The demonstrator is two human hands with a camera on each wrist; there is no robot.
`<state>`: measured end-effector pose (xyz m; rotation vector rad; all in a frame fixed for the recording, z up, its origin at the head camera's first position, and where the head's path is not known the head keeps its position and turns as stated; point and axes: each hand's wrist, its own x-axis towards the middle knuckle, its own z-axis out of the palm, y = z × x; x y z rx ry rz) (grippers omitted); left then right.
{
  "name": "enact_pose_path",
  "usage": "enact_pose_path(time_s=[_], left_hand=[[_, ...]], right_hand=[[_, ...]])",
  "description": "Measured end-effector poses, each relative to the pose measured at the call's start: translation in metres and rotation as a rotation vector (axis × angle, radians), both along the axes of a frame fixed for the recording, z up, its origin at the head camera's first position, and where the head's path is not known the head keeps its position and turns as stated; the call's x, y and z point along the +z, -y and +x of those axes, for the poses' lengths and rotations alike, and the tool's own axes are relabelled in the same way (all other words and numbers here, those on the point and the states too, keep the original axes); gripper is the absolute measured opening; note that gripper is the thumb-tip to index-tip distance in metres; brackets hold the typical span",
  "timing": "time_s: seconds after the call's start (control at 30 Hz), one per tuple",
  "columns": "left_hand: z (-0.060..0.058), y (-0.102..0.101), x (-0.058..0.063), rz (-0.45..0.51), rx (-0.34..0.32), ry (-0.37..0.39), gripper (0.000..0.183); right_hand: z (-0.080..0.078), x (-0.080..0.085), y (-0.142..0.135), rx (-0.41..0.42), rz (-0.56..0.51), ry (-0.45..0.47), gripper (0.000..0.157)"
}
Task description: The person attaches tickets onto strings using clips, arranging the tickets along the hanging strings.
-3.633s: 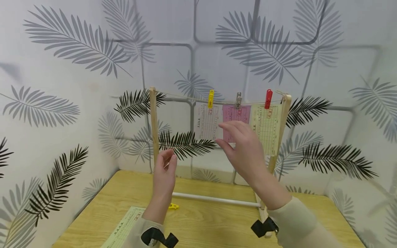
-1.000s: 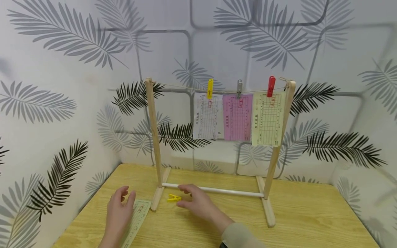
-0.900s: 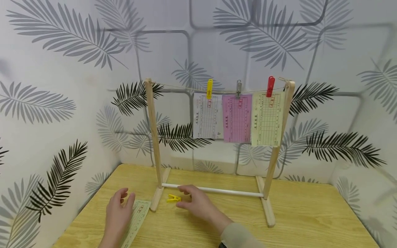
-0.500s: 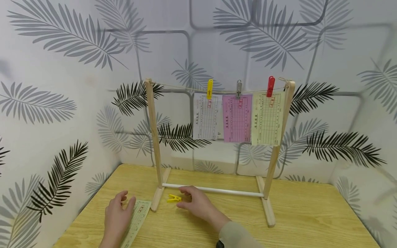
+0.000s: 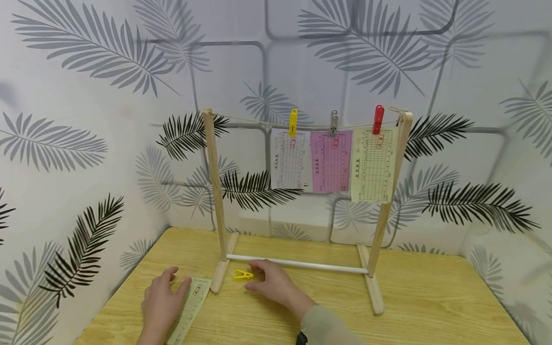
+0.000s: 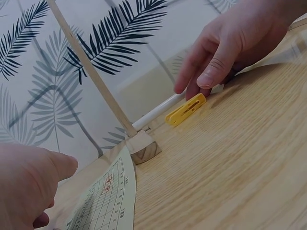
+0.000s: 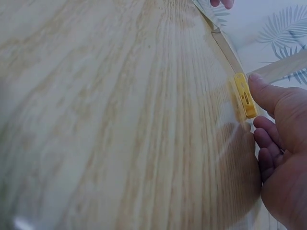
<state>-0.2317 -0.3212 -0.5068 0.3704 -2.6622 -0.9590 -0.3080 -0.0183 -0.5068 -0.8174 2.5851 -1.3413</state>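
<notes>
On the wooden table lies a yellow clothespin (image 5: pixel 243 275), and my right hand (image 5: pixel 272 285) is just to its right. In the left wrist view, the thumb and fingertips of that hand are right at one end of the clothespin (image 6: pixel 186 110), not closed round it. My left hand (image 5: pixel 163 299) is beside a pale green printed slip (image 5: pixel 191 306), overlapping its left edge, with thumb and fingers apart. Behind them, a white slip (image 5: pixel 290 160), a pink slip (image 5: pixel 331 163) and a yellow-green slip (image 5: pixel 374 167) hang from a string, held by yellow (image 5: pixel 293 122), grey (image 5: pixel 334 123) and red (image 5: pixel 378 120) clips.
A wooden frame with a left post (image 5: pixel 215 187) and a right post (image 5: pixel 388 191) carries the string. A white rod (image 5: pixel 310 265) joins its feet low over the table. The leaf-patterned wall stands close behind the table.
Both hands have come down from in front of the hanging slips to the table, the right beside the clothespin, the left at the green slip. In the last second they have barely moved.
</notes>
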Motion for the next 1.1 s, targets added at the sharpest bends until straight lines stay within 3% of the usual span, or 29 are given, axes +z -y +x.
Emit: enact_pose_path(time_s=[0.47, 0.77, 1.1], left_hand=[[0.0, 0.005, -0.002, -0.093, -0.033, 0.024, 0.062], [0.003, 0.009, -0.004, -0.105, -0.061, 0.026, 0.06], [0.006, 0.012, -0.004, -0.091, -0.088, 0.035, 0.061]], right_hand=[[-0.009, -0.017, 0.001, -0.001, 0.066, -0.142, 0.052], [0.002, -0.002, 0.0, -0.011, 0.095, -0.098, 0.04], [0.0, -0.006, -0.008, 0.023, 0.055, -0.085, 0.026]])
